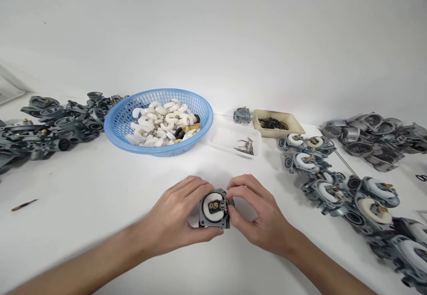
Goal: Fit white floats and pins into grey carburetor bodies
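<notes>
Near the front middle of the table, a grey metal carburetor (216,225) has its float chamber side facing up. A white C-shaped float (207,209) sits inside it, around brass jets (214,205). My left hand (178,217) grips the carburetor from the left, thumb along its near edge and fingers behind. At its right edge, my right hand (262,217) has thumb and fingertips curled close together by the float's hinge. Whether a small pin is between those fingertips is too small to tell.
Behind stand a blue basket (115,141) of floats, a clear tray (222,141) with thin metal pins and a cream tray (280,132) of black rings. Carburetors (66,121) pile up left; others with floats (328,193) line the right, near metal bowls (363,137). A thin pointed tool (24,205) lies left.
</notes>
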A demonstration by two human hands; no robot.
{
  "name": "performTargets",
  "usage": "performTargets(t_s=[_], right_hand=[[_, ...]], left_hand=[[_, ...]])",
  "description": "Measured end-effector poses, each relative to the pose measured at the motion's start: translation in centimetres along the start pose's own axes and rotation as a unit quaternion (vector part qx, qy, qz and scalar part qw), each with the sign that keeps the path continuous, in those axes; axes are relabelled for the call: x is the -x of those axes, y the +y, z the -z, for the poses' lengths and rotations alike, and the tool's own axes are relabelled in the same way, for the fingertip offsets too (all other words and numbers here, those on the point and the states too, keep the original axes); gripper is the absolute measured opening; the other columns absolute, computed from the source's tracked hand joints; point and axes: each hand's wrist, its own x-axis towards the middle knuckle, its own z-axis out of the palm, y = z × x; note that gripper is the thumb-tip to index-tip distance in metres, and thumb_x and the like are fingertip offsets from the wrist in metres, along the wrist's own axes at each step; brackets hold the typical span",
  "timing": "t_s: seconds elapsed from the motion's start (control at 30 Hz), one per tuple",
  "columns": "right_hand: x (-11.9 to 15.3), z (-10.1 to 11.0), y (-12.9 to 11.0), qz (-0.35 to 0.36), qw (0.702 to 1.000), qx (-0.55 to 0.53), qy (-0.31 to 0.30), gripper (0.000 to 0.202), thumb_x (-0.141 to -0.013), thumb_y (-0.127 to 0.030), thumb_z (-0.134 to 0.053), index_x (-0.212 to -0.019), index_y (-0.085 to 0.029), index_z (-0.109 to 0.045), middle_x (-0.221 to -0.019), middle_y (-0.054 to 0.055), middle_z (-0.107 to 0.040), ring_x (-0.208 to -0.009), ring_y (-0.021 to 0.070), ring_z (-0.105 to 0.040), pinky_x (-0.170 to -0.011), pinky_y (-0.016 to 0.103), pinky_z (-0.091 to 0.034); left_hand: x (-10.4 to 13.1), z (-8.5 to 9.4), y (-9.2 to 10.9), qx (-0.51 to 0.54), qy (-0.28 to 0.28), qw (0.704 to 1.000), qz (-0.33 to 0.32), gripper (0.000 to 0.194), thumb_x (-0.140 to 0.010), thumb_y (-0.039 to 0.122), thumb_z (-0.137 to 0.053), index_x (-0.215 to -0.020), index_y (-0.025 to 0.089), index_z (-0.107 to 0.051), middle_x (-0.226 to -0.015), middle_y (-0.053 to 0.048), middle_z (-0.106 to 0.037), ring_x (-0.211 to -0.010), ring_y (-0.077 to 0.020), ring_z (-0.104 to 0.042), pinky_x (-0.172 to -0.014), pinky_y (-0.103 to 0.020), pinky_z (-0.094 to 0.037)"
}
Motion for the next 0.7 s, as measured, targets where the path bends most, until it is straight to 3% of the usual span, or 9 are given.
performTargets(t_s=[0.7], right_hand=[[-0.11, 0.19, 0.08, -0.003, 1.0, -0.007, 0.015, 0.02, -0.09, -0.009, -0.059, -0.106, -0.021, -0.064, -0.1, 0.008, -0.063, -0.091, 0.0208, -0.062, -0.078, 0.037, -0.057]], left_hand=[[-0.07, -0.09, -0.08, 0.002, -0.009, 1.0, 0.0, 0.051, -0.08, 0.039, -0.082, -0.121, 0.021, -0.057, -0.109, -0.008, -0.069, -0.1, -0.0273, -0.065, -0.086, -0.041, -0.055]])
